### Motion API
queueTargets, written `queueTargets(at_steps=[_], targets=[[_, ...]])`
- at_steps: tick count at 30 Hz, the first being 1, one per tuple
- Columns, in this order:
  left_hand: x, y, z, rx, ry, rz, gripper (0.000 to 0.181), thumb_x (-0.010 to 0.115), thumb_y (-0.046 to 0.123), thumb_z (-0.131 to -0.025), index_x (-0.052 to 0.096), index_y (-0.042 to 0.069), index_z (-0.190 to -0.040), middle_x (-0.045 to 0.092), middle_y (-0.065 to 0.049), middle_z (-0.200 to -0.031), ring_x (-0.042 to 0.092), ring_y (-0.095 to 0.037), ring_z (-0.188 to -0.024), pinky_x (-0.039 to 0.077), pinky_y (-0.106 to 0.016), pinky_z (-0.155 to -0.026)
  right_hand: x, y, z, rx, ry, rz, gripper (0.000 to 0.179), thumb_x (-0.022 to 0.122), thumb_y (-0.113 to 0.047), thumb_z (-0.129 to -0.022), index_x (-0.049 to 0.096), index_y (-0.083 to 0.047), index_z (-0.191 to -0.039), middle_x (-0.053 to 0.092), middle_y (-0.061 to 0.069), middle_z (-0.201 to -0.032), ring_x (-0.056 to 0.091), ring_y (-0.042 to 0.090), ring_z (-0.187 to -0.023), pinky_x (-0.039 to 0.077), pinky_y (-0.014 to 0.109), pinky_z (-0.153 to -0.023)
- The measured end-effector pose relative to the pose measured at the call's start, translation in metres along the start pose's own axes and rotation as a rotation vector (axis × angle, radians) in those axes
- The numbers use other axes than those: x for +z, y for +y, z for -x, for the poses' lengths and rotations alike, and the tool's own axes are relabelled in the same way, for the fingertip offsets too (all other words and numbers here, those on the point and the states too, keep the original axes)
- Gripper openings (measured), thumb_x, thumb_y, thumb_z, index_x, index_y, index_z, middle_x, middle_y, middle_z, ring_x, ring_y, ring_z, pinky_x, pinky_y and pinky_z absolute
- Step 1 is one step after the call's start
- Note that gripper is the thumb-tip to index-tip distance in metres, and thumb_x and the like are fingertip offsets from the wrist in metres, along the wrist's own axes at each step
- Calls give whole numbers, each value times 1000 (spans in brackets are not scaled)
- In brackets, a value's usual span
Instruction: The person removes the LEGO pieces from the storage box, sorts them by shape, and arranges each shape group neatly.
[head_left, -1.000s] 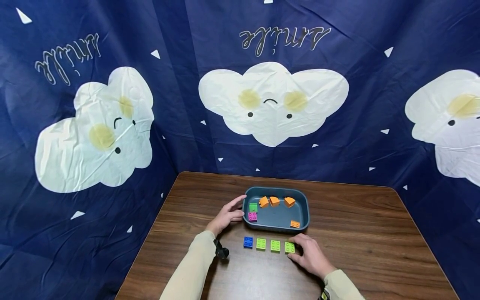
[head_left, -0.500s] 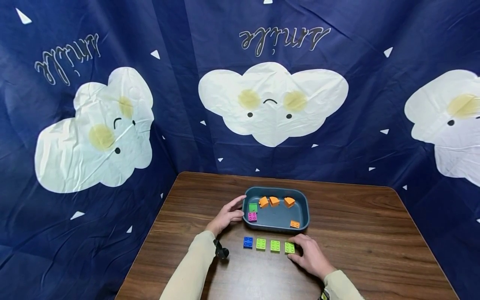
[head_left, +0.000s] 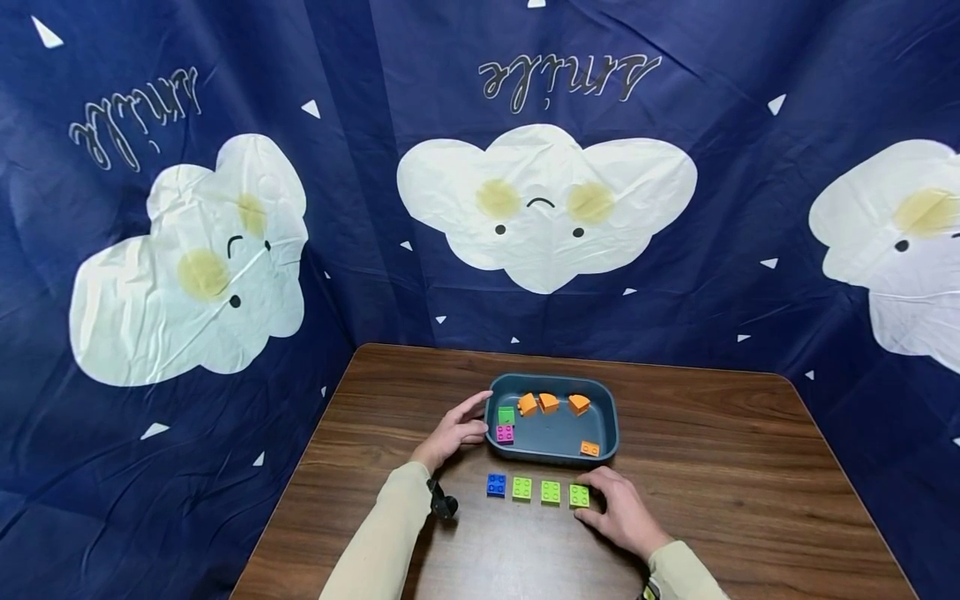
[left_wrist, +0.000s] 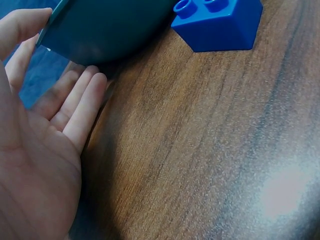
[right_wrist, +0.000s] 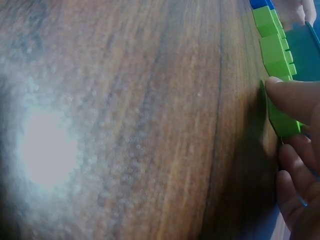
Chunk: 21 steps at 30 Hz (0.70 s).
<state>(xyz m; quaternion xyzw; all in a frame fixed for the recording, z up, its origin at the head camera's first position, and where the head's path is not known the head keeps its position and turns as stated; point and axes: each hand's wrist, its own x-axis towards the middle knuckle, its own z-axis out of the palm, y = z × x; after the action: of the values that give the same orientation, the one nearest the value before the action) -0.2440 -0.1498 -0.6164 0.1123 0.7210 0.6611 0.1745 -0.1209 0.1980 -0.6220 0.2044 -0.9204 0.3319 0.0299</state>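
Lime-green block (head_left: 579, 495) pinched at the right end of a row

A dark blue backdrop (head_left: 360, 250), printed with white clouds, filled the upper part of the head view. Below it, a brown wooden table (head_left: 712, 450) spread across the lower part of the frame. Near the lower centre stood a dark teal bin (head_left: 551, 455). Left of the bin, the left hand (head_left: 452, 429) touched its left side, fingers extended and not curled round it. At lower right of centre, the right hand (head_left: 622, 510) held the block between thumb and fingers, on the tabletop just below the bin.

Two more lime blocks (head_left: 551, 492) and a blue block (head_left: 497, 485) continued the row leftward, well spaced, studs up. Inside the bin, three orange curved pieces (head_left: 549, 403) lay along the upper wall. A magenta block (head_left: 505, 434) and a green piece (head_left: 506, 415) sat at the left, and a small orange brick (head_left: 590, 448) lay in the lower right corner.
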Motion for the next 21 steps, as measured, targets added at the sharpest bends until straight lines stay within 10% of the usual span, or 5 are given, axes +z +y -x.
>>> queueTargets(at_steps=[21], targets=[[1,0,0,10,-9,3,67,62,6,-101,41,18,-163,45,-27,-159,53,-39,-138,58,-45,-99,-23,-12,6,-75,78,-47,38,89,-21,-86,74,-13,-120,69,-2,-107,66,12,-89,57,30,-74]])
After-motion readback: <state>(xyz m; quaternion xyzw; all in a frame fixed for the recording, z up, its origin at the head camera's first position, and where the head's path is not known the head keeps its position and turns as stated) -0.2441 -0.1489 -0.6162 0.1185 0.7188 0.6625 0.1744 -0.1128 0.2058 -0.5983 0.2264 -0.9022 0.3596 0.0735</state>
